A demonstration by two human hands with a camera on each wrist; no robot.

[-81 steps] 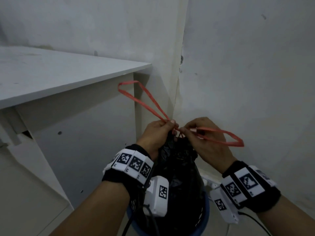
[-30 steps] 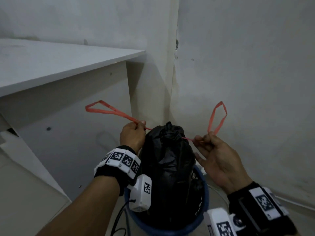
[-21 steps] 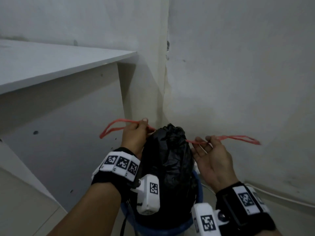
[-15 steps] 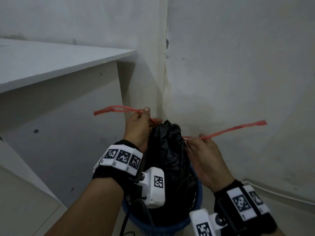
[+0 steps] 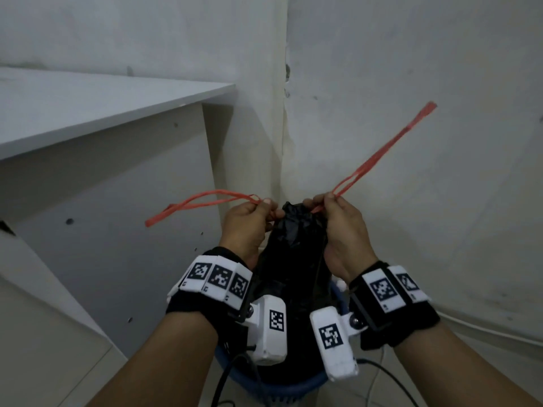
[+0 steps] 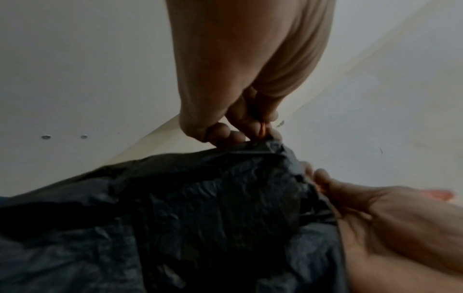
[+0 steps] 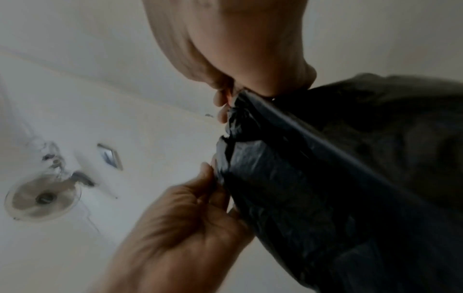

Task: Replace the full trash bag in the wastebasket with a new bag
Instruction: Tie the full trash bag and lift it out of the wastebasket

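Note:
A full black trash bag (image 5: 293,254) stands in a blue wastebasket (image 5: 282,387), its neck gathered at the top. Two red drawstring loops come out of the neck. My left hand (image 5: 252,218) pinches the left loop (image 5: 202,202), which trails out to the left. My right hand (image 5: 338,218) pinches the right loop (image 5: 379,154), which points up and to the right. Both hands sit close against the bag's neck (image 6: 265,146). In the right wrist view the black trash bag (image 7: 325,178) fills the right side and my fingers touch its gathered top.
A white desk (image 5: 88,101) with a side panel stands close on the left. Two white walls meet in a corner (image 5: 283,142) right behind the basket. A white cable (image 5: 484,327) runs along the floor at the right wall.
Both hands have come in from pulling the loops apart and now sit together at the bag's neck. The right loop has swung up to the right.

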